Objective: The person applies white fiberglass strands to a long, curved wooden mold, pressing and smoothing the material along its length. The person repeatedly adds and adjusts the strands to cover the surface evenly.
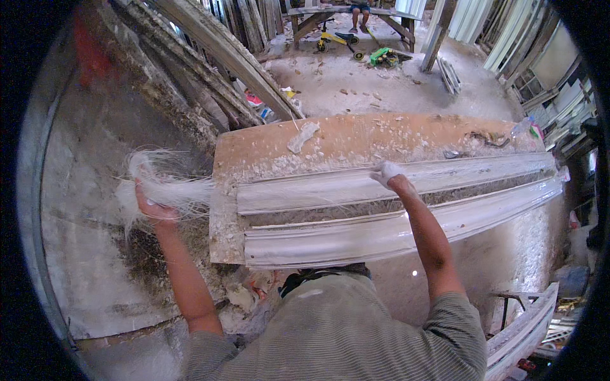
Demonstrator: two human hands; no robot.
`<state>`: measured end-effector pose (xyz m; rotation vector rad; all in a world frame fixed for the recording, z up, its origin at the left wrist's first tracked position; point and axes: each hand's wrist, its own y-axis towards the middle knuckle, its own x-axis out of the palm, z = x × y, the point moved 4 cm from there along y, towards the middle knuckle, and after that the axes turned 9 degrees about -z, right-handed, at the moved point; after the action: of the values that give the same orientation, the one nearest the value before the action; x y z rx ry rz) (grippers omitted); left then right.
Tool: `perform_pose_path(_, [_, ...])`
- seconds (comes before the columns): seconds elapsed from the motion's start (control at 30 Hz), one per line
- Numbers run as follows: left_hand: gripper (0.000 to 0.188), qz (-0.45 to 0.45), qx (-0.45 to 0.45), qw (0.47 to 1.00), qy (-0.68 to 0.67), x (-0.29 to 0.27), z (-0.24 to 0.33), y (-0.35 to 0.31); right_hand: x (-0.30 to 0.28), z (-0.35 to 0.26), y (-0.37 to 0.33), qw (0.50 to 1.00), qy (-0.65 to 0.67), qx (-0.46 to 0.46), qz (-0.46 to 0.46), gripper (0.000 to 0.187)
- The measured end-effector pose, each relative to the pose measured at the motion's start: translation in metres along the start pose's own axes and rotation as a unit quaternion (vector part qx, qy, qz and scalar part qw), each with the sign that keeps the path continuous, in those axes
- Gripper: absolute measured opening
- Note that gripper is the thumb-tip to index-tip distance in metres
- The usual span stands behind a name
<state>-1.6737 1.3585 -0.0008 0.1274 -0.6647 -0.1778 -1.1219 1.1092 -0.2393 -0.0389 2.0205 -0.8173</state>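
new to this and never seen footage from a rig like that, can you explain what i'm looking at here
There is no robot here: a person is working with two bare hands. The single picture comes from a wide fisheye camera on their head, looking down, so straight edges bend near the rim. The grey striped shirt at the bottom is the wearer's own.

On the flat brown board lie two long, white, ridged strips, side by side, with white crumbs scattered beyond them.

The left hand holds a loose bundle of thin white fibres, out past the board's left end. The right hand, its fingers coated white, is at the far strip; its grip is unclear.
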Motion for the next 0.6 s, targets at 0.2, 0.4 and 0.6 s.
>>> perform_pose_path(0.2, [0.052,-0.05,-0.082,0.995,-0.021,0.099,-0.078,-0.052,-0.013,-0.051,-0.023,0.983,-0.003,-0.175,0.047,0.096])
perform_pose_path(0.4, [0.05,-0.068,-0.123,0.988,-0.062,0.17,-0.13,-0.071,0.031,-0.197,-0.049,0.806,0.261,-0.53,0.018,0.096])
perform_pose_path(0.6, [0.045,-0.146,-0.084,0.984,-0.054,0.139,-0.05,-0.03,0.014,-0.23,-0.044,0.839,0.381,-0.382,-0.063,0.051])
